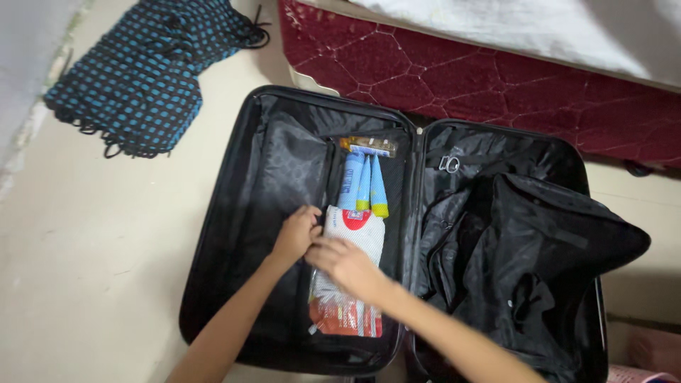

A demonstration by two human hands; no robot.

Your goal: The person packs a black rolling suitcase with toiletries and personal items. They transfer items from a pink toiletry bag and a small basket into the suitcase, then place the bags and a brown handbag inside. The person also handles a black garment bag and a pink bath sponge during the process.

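An open black suitcase lies flat on the floor. Its left half holds a white and red soft packet, blue tubes with yellow caps and a small yellowish pack above them. My left hand touches the packet's upper left corner, fingers curled at its edge. My right hand lies on top of the packet's middle, fingers pointing left toward the other hand. The right half holds a loose black lining flap with a metal buckle.
A blue and black dotted cloth lies on the beige floor at upper left. A dark red quilted mattress with a white sheet runs behind the suitcase. A pink basket corner shows at lower right.
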